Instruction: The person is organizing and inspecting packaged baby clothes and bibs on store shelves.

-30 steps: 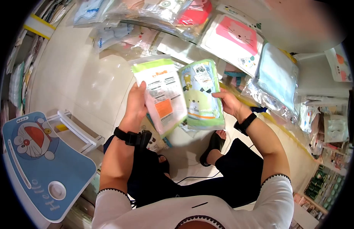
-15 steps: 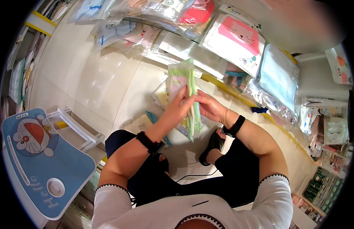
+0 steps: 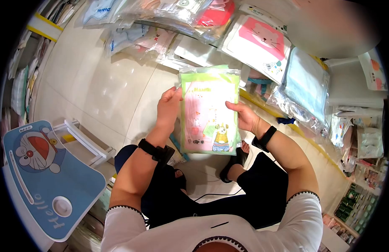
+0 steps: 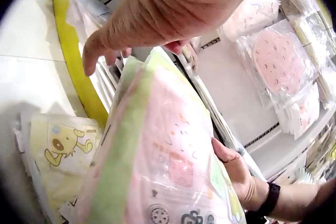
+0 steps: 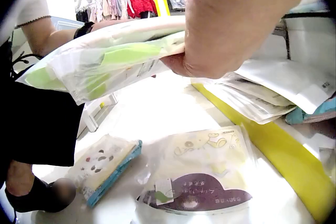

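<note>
My right hand (image 3: pixel 247 117) grips a pair of clear-wrapped packages by their right edge, thumb on the front. The front package (image 3: pixel 209 117) is pink with a green border and a small bear picture low on the right; a strip of the other shows behind its top. My left hand (image 3: pixel 168 109) is beside the left edge. In the left wrist view that hand (image 4: pixel 168 8) hangs above the stacked packages (image 4: pixel 163 155), fingers loosely bent and holding nothing. The right wrist view shows the packages (image 5: pixel 110 61) edge-on at my right hand (image 5: pixel 231 29).
On the floor lie a yellow bib package (image 5: pixel 205 161) and a blue-edged package (image 5: pixel 105 163). Bagged goods, among them a pink cat-face item (image 3: pixel 265 38) and a light blue pack (image 3: pixel 303 82), fill the shelf ahead. A blue folding table (image 3: pixel 56 180) stands at the left.
The two packages, held apart side by side earlier, were brought together between both hands and now lie stacked, pink front facing up. My left hand has moved from its package to the stack's left side.
</note>
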A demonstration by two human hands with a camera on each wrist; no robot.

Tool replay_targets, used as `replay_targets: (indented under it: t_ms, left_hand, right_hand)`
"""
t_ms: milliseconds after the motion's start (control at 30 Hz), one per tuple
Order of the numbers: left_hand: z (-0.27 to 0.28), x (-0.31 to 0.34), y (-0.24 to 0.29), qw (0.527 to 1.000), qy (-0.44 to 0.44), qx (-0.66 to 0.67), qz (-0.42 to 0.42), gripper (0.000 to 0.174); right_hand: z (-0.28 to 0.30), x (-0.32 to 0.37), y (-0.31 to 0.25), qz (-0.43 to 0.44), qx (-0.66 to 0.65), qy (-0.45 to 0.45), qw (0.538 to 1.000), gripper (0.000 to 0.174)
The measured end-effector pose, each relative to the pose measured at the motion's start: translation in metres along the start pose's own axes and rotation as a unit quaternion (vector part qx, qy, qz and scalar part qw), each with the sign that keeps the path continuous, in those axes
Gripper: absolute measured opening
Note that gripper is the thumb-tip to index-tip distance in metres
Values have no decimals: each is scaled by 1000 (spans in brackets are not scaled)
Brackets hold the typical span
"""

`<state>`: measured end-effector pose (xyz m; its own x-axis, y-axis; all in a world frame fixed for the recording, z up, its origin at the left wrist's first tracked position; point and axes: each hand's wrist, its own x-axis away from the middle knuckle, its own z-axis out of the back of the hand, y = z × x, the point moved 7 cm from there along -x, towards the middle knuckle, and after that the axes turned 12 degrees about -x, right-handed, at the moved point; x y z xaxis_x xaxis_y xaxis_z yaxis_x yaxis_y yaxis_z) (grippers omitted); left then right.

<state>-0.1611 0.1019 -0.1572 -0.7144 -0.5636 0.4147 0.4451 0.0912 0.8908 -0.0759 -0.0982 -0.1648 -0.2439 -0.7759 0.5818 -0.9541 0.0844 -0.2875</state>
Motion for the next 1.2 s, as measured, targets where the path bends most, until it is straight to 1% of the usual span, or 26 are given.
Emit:
replay_targets:
  t_ms: [33,133,233,300,333,367,400,433,467,533,567,633,733,833,933,1000,1067,1100,1167,1200]
  left_hand:
    - [2,2,0,998,9,41,46,22]
    - [-13,16,-2,985,-72,86,131,36]
    - [-19,25,2,981,-93,110,129,41]
    - [-24,22,-7,972,-127,157,118,37]
    - [-29,14,-10,968,-165,185,44,30]
    - [-34,19,-1,957,-207,201,33,25]
    - [-37,22,1,950,-234,197,57,25]
    - [-42,30,11,942,-240,218,82,29]
    - [-48,35,14,943,-246,199,100,33]
    - [-51,40,14,949,-238,159,132,41]
    - [-50,38,8,945,-249,168,128,38]
    - [-54,36,3,956,-231,140,117,36]
    - [-60,36,7,960,-223,136,100,34]
    - [-65,34,7,960,-213,150,100,31]
    - [-63,28,1,960,-198,165,108,30]
    - [-56,21,-2,964,-179,162,114,30]
    - [-45,15,2,972,-149,146,108,30]
    - [-40,11,4,975,-137,140,107,30]
    - [-11,-1,15,988,-81,95,88,30]
    - [7,-5,19,992,-57,72,83,30]
  right_hand:
    - [2,0,-1,0,-3,-3,1000,45]
    - [7,-1,0,-6,-15,-14,1000,45]
    - [6,1,-1,-17,-40,-37,998,45]
    - [6,3,-3,3,-59,-49,997,45]
    - [10,1,-2,-8,-74,-44,996,45]
    - [19,-2,-3,10,-67,-33,997,45]
    - [19,-3,-3,19,-62,-39,997,44]
    - [19,-5,-3,17,-67,-51,996,43]
    - [19,-3,-4,23,-36,-39,998,46]
    - [15,2,-8,50,1,2,999,46]
    - [12,4,-7,51,4,9,999,46]
    - [13,7,-6,50,5,18,999,46]
    - [16,10,-10,76,74,71,992,47]
    - [36,-1,-9,115,148,89,978,51]
    - [49,-7,-8,159,138,107,972,49]
    - [46,-1,-13,171,110,115,972,41]
    - [51,-1,-24,198,130,86,968,35]
    - [62,-2,-25,159,156,109,969,33]
    - [91,-7,-24,80,209,163,961,28]
    - [105,-11,-25,64,288,187,937,29]
